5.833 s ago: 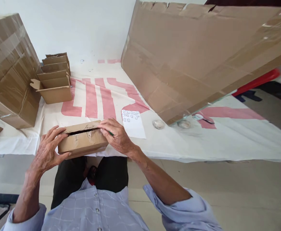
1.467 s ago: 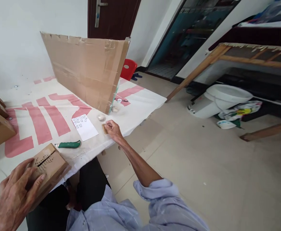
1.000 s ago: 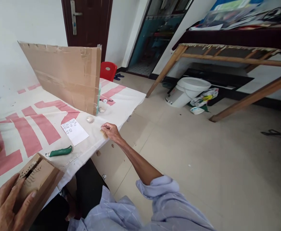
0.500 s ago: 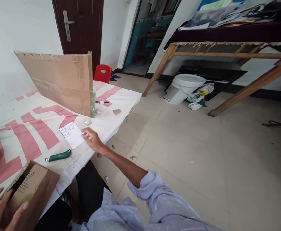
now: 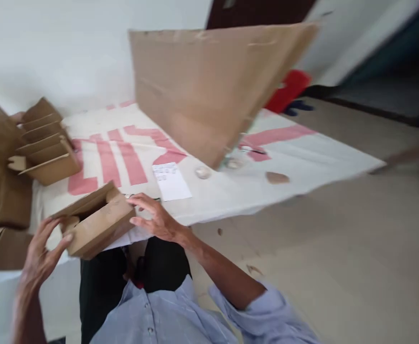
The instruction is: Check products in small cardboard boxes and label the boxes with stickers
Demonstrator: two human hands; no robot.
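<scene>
A small brown cardboard box with an opening along its top is tilted at the table's front edge. My left hand grips its left end, thumb on the near side and fingers at the far side. At the opposite end my right hand holds the box's corner between fingers and thumb. Behind the right fingers a utility knife is mostly hidden. Beyond lies a white paper with small drawn marks at its top.
A large cardboard panel stands upright on the cloth-covered table. At left are a divided cardboard box, larger cardboard and another box. A clear round object and a brown scrap lie right of the paper.
My view has swung left. My right hand has left the paper's edge and come to the box's right end. The left hand remains on the box, which is turned more sideways.
</scene>
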